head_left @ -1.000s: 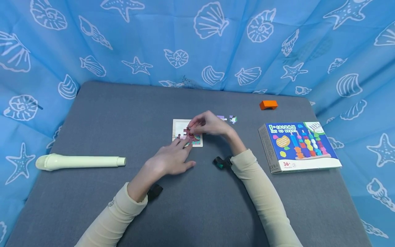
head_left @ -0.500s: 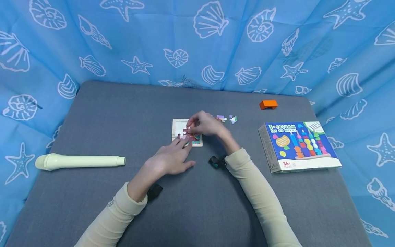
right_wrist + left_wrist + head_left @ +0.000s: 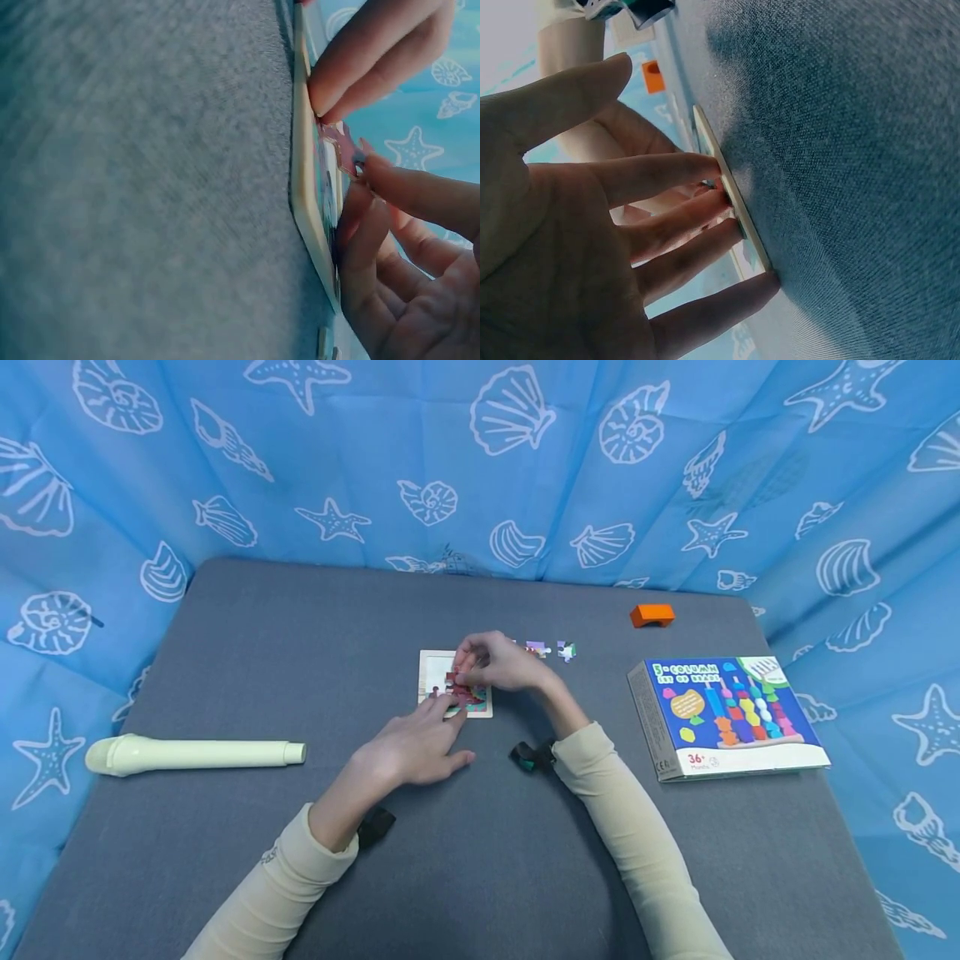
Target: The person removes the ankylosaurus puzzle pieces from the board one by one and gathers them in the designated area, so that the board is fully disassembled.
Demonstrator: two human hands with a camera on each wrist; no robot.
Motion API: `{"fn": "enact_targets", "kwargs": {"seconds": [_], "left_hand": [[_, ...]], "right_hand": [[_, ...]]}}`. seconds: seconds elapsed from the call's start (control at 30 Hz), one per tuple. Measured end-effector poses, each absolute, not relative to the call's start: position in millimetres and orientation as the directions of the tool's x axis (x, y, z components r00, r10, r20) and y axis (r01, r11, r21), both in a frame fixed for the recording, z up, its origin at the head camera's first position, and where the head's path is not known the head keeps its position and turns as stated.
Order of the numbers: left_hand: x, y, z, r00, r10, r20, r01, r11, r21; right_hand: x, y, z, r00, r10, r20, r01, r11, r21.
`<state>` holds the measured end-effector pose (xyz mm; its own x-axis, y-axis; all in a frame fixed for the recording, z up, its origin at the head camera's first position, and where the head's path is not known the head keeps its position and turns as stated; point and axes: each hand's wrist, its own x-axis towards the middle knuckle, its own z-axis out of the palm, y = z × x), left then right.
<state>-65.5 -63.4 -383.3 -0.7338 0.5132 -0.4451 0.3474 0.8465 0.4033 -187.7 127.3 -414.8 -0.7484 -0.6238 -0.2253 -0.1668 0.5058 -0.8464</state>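
Note:
A small square jigsaw puzzle in a pale wooden frame (image 3: 422, 681) lies mid-table, partly covered by both hands. The left hand (image 3: 408, 747) reaches in from the near side, its fingers extended and fingertips resting on the puzzle's near part. In the left wrist view, the fingers (image 3: 679, 266) are spread along the frame's edge. My right hand (image 3: 502, 662) is over the puzzle's right side. Between its thumb and finger it pinches a reddish jigsaw piece (image 3: 345, 148), tilted up from the board in the right wrist view. Loose jigsaw pieces (image 3: 566, 650) lie beyond the right hand.
A pale green toy microphone (image 3: 195, 753) lies at the left. To the right is a bead-set box (image 3: 731, 714), with an orange arch block (image 3: 652, 615) behind it. A blue shell-patterned curtain (image 3: 465, 460) hangs around the grey table (image 3: 315, 635).
My right hand has shifted a little left over the puzzle with the piece, uncovering more of the loose pieces behind it. The left hand stays in place.

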Motion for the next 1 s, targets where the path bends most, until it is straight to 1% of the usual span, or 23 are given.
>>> {"fn": "enact_targets", "kwargs": {"seconds": [0.13,0.27,0.43,0.73,1.0], "left_hand": [[-66,-64,-383,-0.732,0.512,-0.449,0.342,0.847,0.407],[-66,-63,-384,-0.735,0.509,-0.449,0.343,0.849,0.402],[-66,-62,-385,-0.743,0.506,-0.439,0.354,0.853,0.384],[-67,-60,-385,-0.739,0.493,-0.459,0.35,0.863,0.364],[-67,-61,-385,-0.739,0.493,-0.459,0.349,0.863,0.365]], "right_hand": [[-188,133,-415,-0.759,-0.613,-0.218,-0.133,0.473,-0.871],[-187,142,-412,-0.765,-0.6,-0.235,-0.087,0.458,-0.885],[-185,160,-408,-0.781,-0.58,-0.234,-0.068,0.45,-0.89],[-181,203,-399,-0.811,-0.521,-0.264,-0.031,0.49,-0.871],[-180,233,-401,-0.831,-0.471,-0.295,-0.006,0.538,-0.843]]}}
